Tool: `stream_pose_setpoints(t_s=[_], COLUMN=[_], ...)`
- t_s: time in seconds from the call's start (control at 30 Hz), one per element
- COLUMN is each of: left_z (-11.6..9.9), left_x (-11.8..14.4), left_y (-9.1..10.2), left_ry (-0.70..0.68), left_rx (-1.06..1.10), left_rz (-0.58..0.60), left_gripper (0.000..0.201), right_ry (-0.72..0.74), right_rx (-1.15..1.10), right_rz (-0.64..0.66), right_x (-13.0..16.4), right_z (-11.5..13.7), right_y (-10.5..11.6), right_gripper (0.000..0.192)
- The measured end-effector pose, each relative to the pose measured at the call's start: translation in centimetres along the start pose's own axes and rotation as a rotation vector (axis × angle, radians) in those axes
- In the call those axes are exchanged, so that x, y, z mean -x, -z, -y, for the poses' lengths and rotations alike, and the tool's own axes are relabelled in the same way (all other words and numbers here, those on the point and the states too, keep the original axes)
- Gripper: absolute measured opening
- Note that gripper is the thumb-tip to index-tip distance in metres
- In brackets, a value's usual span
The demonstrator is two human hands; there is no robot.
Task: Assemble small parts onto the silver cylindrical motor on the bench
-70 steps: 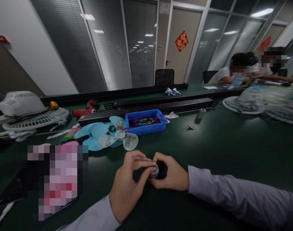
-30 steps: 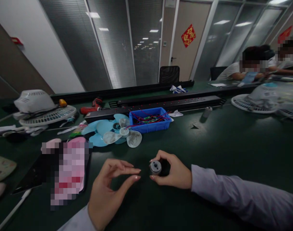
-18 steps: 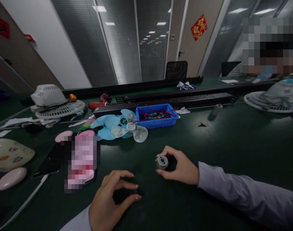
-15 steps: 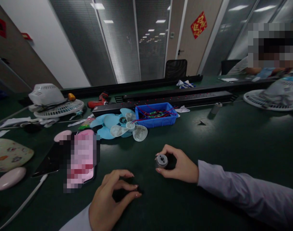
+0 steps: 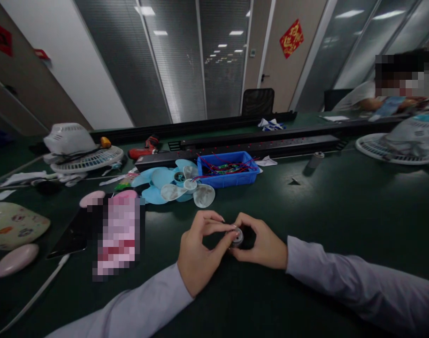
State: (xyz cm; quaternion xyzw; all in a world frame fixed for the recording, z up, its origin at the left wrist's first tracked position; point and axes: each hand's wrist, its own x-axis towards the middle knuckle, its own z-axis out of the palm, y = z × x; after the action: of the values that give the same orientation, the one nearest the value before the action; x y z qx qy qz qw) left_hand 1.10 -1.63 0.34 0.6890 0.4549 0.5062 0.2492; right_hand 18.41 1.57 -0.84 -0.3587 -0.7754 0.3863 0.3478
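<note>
Behind the left hand [image 5: 200, 253] and right hand [image 5: 262, 244], both pinching a small motor [image 5: 236, 237], lie fan blades [image 5: 175, 188] and a blue bin [image 5: 226, 172].

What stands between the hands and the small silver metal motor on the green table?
Nothing visible does. The right hand holds the small silver metal cylindrical motor just above the dark green table, and the left hand meets its front face with its fingertips. The blue fan blades lie farther back.
</note>
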Motion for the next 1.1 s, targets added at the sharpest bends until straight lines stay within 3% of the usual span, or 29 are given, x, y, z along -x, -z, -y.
stream_pose_setpoints(t_s=[0.17,0.37,0.5,0.7,0.83,0.9,1.1], left_z=[-0.3,-0.3,0.0,0.2,-0.2,-0.4,-1.0], left_x=[0.0,-0.5,-0.4,-0.7,-2.6,-3.4,-3.6], left_y=[0.1,-0.5,-0.6,0.3,1.6,2.0,1.5], left_ry=[-0.021,0.041,0.067,0.031,0.057,0.084,0.109], left_rx=[0.031,0.231,0.183,0.128,0.120,0.149,0.029], left_rz=[-0.014,-0.018,0.016,0.158,0.396,0.457,0.300], left_gripper=[0.031,0.036,0.036,0.035,0.040,0.045,0.040], right_ry=[-0.016,-0.003,-0.006,0.002,0.016,0.015,0.001], right_rx=[0.013,-0.004,0.007,-0.011,0.036,0.064,0.061], right_rz=[0.006,0.001,0.000,0.007,0.004,-0.006,0.000], right_x=[0.1,0.1,0.0,0.1,0.2,0.2,0.0], right_z=[0.1,-0.1,-0.3,-0.1,-0.2,-0.2,-0.2], right_y=[0.0,-0.1,-0.1,0.0,0.0,0.0,0.0], right_gripper=[0.025,0.028,0.028,0.029,0.030,0.031,0.030])
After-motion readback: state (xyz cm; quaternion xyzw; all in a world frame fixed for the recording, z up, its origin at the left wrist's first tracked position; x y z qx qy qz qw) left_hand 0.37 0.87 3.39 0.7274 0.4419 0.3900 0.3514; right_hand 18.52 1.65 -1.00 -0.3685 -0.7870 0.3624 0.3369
